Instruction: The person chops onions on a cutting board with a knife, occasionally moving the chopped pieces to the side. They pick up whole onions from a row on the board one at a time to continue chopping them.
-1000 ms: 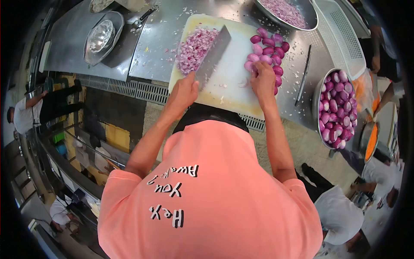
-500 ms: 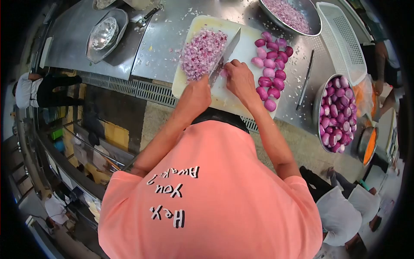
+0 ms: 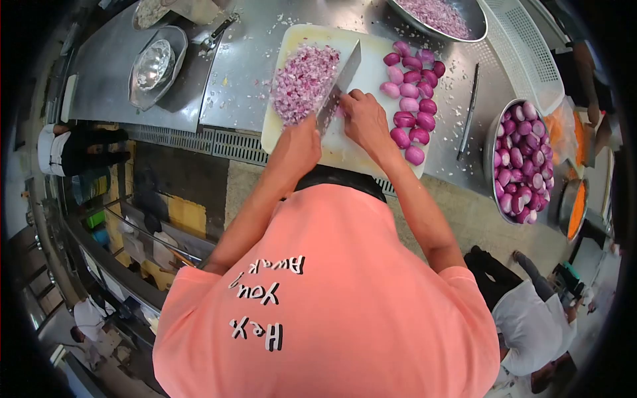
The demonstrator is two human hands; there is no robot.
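Observation:
My left hand is closed round the handle of a broad-bladed knife, whose blade points away from me across the white cutting board. Just right of the blade, my right hand curls its fingers down on a piece of onion, mostly hidden beneath them. Left of the knife lies a heap of chopped red onion. Peeled red onion halves stand in rows along the board's right side.
A metal bowl of onions sits at right, beside a sharpening steel. Chopped onion fills another bowl at the back, near a white plastic basket. Metal bowls stand left. Co-workers are at both sides.
The view has shifted slightly, so the board and onions appear a little further left. The knife and both hands keep nearly the same place on the board.

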